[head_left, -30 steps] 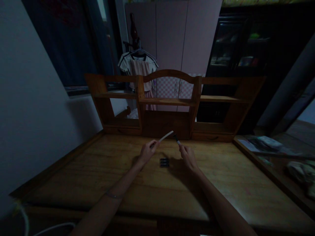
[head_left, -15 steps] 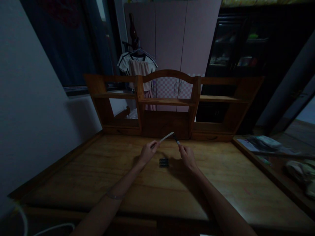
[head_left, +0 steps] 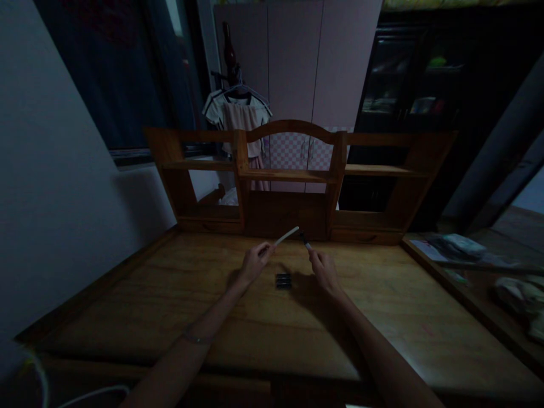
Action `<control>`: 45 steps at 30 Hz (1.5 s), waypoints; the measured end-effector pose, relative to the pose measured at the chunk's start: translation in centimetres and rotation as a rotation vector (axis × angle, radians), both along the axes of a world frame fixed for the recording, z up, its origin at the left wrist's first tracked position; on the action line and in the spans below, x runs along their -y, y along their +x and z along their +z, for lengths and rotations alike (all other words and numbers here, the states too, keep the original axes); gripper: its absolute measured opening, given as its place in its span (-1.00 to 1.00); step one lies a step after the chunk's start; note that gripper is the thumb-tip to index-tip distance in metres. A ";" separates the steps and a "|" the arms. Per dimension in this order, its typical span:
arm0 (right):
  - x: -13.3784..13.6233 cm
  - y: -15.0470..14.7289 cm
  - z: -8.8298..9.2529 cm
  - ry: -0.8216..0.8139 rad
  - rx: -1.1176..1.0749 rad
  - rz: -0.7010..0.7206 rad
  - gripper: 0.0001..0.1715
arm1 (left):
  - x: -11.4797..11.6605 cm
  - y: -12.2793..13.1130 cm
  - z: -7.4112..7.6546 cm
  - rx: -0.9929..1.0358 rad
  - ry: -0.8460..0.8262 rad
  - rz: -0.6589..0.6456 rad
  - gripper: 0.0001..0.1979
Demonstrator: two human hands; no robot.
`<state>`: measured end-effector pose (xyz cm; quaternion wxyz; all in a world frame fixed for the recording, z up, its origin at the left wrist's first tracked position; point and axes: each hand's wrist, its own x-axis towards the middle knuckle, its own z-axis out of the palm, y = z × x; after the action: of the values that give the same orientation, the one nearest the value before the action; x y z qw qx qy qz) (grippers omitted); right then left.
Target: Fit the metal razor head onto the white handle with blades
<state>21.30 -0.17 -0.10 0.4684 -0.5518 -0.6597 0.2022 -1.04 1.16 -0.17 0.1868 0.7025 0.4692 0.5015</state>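
Above the wooden desk (head_left: pixel 178 294), my left hand (head_left: pixel 254 263) is closed on one end of a thin white stick (head_left: pixel 285 235) that slants up to the right. My right hand (head_left: pixel 323 269) pinches a short dark pen-like piece (head_left: pixel 305 241) with a pale band, its tip pointing up-left. The two tips almost meet in the air. Between my hands, a small dark ribbed object (head_left: pixel 283 280) lies flat on the desk. The room is dim and fine detail is hard to read.
A wooden shelf unit (head_left: pixel 293 175) stands along the desk's back edge. Clothes hang on a rack (head_left: pixel 238 113) behind it, before a pale wardrobe. Papers and cloth (head_left: pixel 463 249) lie on a side surface at right. A white cable (head_left: pixel 85 394) curls at lower left.
Nothing much has moved; both hands keep their hold, with the stick tip and the dark piece drawn very slightly closer together.
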 end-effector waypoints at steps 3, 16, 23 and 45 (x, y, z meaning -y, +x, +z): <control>0.1 -0.1 0.0 0.004 0.015 0.003 -0.36 | 0.0 0.0 0.0 -0.017 -0.016 0.005 -0.66; 0.1 0.0 0.1 0.021 -0.006 0.005 -0.34 | 0.0 0.1 0.0 0.011 -0.028 0.066 -0.63; 0.2 -0.1 0.2 0.032 -0.020 -0.004 -0.34 | 0.3 0.3 0.3 0.001 -0.035 0.001 -0.63; -0.1 0.0 -0.3 0.000 -0.072 0.002 -0.37 | -0.1 0.2 -0.1 0.039 -0.051 -0.022 -0.62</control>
<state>21.28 -0.02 -0.35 0.4917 -0.5435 -0.6429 0.2224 -0.88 1.31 -0.25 0.2191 0.6928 0.4702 0.5009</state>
